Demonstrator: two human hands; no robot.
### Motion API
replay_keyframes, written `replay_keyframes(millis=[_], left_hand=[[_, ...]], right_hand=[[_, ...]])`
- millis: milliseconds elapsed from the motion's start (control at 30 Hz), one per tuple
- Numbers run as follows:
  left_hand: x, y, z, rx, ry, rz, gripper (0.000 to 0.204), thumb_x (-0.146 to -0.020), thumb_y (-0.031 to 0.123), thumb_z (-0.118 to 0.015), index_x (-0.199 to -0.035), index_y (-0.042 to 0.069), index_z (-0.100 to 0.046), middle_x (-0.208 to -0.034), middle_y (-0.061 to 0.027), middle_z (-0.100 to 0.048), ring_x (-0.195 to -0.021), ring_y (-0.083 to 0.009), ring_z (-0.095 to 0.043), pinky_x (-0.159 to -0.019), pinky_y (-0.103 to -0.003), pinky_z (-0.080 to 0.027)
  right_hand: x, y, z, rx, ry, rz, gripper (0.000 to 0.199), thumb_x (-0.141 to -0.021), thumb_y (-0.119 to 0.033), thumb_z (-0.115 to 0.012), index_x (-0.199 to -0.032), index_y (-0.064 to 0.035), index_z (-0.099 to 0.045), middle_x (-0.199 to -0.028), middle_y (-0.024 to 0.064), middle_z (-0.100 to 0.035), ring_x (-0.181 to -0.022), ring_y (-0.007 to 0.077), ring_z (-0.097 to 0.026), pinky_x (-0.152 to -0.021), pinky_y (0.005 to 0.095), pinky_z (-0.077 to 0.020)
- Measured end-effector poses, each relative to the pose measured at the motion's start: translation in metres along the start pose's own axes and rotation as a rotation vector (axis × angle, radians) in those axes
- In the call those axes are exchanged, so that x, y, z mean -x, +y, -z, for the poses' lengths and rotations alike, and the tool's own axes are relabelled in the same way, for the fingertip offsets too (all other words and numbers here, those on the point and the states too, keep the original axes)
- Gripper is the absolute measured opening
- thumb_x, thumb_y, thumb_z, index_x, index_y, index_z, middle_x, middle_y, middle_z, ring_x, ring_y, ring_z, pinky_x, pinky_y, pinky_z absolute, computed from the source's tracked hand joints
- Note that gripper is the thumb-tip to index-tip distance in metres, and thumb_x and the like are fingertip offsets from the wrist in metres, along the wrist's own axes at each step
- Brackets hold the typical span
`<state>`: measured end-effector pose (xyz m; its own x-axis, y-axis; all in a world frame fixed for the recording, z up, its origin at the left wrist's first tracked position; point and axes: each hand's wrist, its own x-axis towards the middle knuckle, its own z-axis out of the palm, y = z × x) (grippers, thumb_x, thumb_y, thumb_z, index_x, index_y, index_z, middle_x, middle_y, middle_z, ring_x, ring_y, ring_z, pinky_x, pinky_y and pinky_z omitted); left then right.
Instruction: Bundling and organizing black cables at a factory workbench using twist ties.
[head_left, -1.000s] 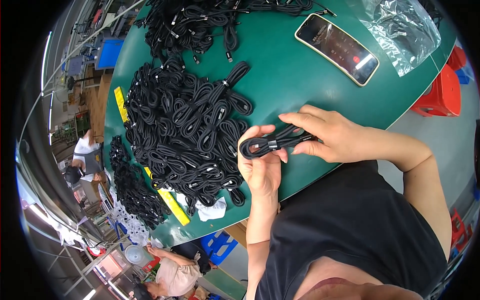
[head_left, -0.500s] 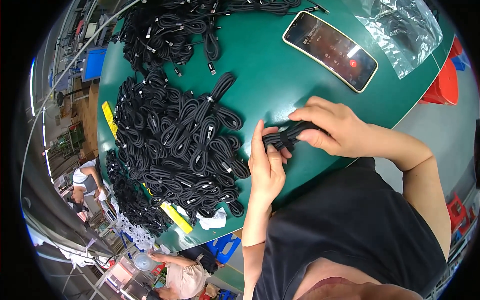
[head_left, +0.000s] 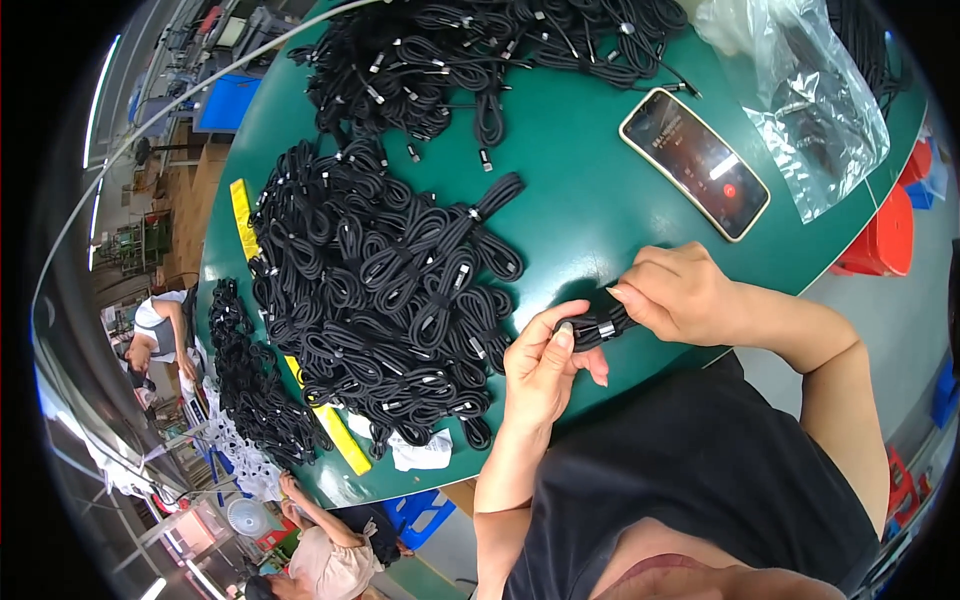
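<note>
A coiled black cable (head_left: 597, 330) is held between my two hands over the near part of the green table (head_left: 570, 130). My left hand (head_left: 548, 362) pinches its left end, thumb on top. The fingers of my right hand (head_left: 677, 292) are curled round its right end. A silver connector shows on the coil between them. To the left of my hands lies a large heap of coiled black cables (head_left: 385, 290), many with silver plugs showing. Part of the held coil is hidden by my fingers.
More loose black cables (head_left: 450, 60) cover the far side. A smartphone (head_left: 695, 165) and a clear plastic bag (head_left: 815, 110) lie at the far right. Yellow strips (head_left: 343, 440) and white paper (head_left: 422, 453) border the heap. A red stool (head_left: 882, 235) stands beyond the edge; people work at left.
The view has shifted, so table items appear lower and further right. The coil has turned in my hands and a silver connector now faces up; both hands still hold it.
</note>
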<state>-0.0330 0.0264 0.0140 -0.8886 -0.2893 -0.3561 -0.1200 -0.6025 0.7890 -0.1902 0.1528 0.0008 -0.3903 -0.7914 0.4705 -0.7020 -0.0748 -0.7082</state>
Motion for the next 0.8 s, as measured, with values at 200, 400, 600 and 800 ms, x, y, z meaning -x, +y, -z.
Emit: replay_keyframes(millis=[200, 400, 600, 800], left_hand=[[0.008, 0.039, 0.012, -0.197, 0.353, -0.416, 0.033, -0.088, 0.017, -0.052, -0.113, -0.005, -0.048, -0.084, -0.0131, -0.058, -0.052, -0.0190, -0.057, -0.048, -0.028, -0.050], [0.026, 0.107, 0.087, 0.572, 0.276, -0.897, 0.039, -0.093, 0.012, -0.042, -0.117, -0.017, -0.034, -0.128, -0.0390, -0.027, -0.101, -0.0318, -0.055, -0.086, -0.035, -0.051], [0.034, 0.073, 0.072, 0.430, 0.391, -0.830, 0.034, -0.088, 0.005, -0.046, -0.117, -0.010, -0.038, -0.117, -0.0300, -0.045, -0.083, -0.0241, -0.059, -0.070, -0.030, -0.052], [0.010, 0.025, 0.033, 0.122, 0.157, -0.229, 0.039, -0.090, 0.022, -0.049, -0.115, -0.008, -0.048, -0.103, -0.0195, -0.059, -0.081, -0.0228, -0.060, -0.066, -0.030, -0.050]], right_hand=[[-0.050, 0.016, -0.003, 0.108, -0.155, -0.045, 0.021, -0.085, -0.026, -0.054, -0.087, -0.0057, -0.055, -0.074, 0.0125, -0.053, -0.063, 0.0329, -0.056, -0.055, 0.0407, -0.0466], [-0.142, 0.084, -0.038, 0.831, -0.262, 0.265, 0.046, -0.068, -0.007, -0.057, -0.113, -0.0086, -0.050, -0.081, 0.0116, -0.053, -0.065, 0.0230, -0.060, -0.049, 0.0339, -0.0498], [-0.174, 0.092, -0.032, 0.814, -0.346, 0.189, 0.020, -0.074, -0.012, -0.053, -0.093, -0.0050, -0.052, -0.076, 0.0145, -0.060, -0.068, 0.0284, -0.063, -0.052, 0.0397, -0.0509], [-0.104, 0.052, -0.004, 0.447, -0.053, 0.277, 0.042, -0.067, -0.011, -0.063, -0.108, -0.0101, -0.050, -0.085, 0.0142, -0.056, -0.068, 0.0271, -0.059, -0.053, 0.0347, -0.0472]])
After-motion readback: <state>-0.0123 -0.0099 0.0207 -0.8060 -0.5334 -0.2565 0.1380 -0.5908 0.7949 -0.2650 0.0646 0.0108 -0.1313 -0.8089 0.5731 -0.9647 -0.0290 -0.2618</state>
